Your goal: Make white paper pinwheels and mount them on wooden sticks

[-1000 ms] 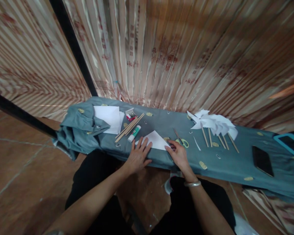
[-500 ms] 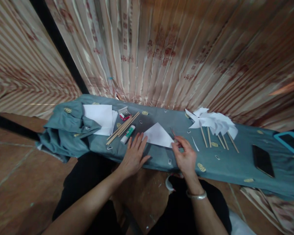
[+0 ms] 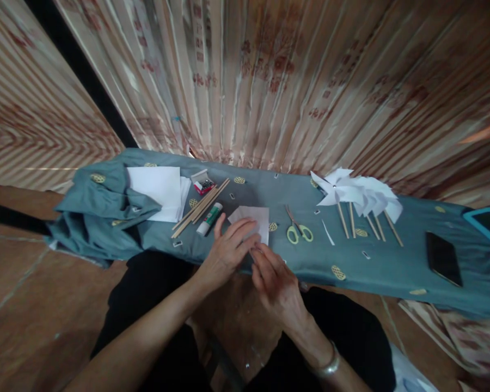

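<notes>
A folded sheet of white paper (image 3: 261,219) lies on the cloth in front of me, its lower part hidden by my hands. My left hand (image 3: 226,251) rests across it, the thumb raised and the fingers closed on the paper near my right fingertips. My right hand (image 3: 274,276) pinches the paper's lower edge. Just right of the paper lie scissors (image 3: 296,226) with light green handles, blades spread a little. A thin white paper strip (image 3: 328,232) is beside them. Close to my left hand are a glue stick (image 3: 209,219) and several wooden sticks (image 3: 204,207).
At the left sits a stack of white paper (image 3: 155,190), with a small open red-and-white box (image 3: 203,182) beside it. Several white paper pinwheels (image 3: 335,187) on sticks lie at right. Farther right are a black phone (image 3: 443,258) and a blue-framed device (image 3: 488,223).
My right hand has put the scissors down on the cloth and moved left to the paper. The paper has turned and shifted, and my left hand has come over it.
</notes>
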A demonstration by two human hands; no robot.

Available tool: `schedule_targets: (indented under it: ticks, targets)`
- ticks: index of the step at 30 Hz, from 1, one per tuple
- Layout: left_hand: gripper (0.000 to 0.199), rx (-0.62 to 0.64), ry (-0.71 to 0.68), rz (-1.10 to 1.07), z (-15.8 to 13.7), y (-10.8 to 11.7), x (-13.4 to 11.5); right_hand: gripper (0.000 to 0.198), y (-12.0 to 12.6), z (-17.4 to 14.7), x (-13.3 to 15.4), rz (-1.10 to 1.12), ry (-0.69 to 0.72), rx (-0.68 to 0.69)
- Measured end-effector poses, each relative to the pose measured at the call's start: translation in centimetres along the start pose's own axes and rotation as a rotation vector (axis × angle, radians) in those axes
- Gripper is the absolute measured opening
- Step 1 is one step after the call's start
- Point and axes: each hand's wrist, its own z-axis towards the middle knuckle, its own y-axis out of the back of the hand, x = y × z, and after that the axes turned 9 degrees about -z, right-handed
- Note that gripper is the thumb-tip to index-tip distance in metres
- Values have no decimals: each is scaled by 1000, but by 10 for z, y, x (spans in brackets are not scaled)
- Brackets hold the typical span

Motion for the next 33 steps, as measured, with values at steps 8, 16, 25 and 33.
schedule_targets:
  ticks: [8,16,25,33]
  targets:
    - [21,-3,31,-40,-6,0,15,48,-16,9,-39,-233,56,158]
    - [24,122,18,-91,-27,6,17,34,-16,-7,-66,-220,106,119]
    - [24,256,65,-141,-46,1,27,33,-8,-26,-74,157,-27,257]
    - [24,176,254,-229,-34,-3,32,34,-12,-2,-79,455,-530,260]
